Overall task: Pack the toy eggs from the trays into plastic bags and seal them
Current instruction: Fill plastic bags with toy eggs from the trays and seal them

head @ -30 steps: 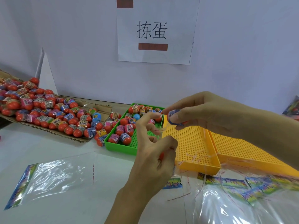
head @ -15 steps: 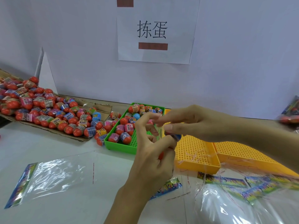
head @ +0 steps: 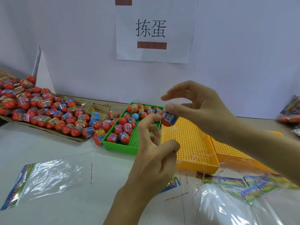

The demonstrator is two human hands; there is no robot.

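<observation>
One toy egg point(head: 168, 119) is pinched by right hand point(head: 199, 108) fingers, above yellow tray point(head: 191, 148). Left hand point(head: 154, 159) fingers are curled, prob. round a bag mouth; can't tell. Step: bagging. Next: egg to be dropped into opened bag.

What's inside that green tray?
The green tray holds toy eggs with orange-red bottoms and printed wrappers, plus one plain blue egg, crowded toward its far end. The left hand covers its near right corner, so that part is hidden.
</observation>
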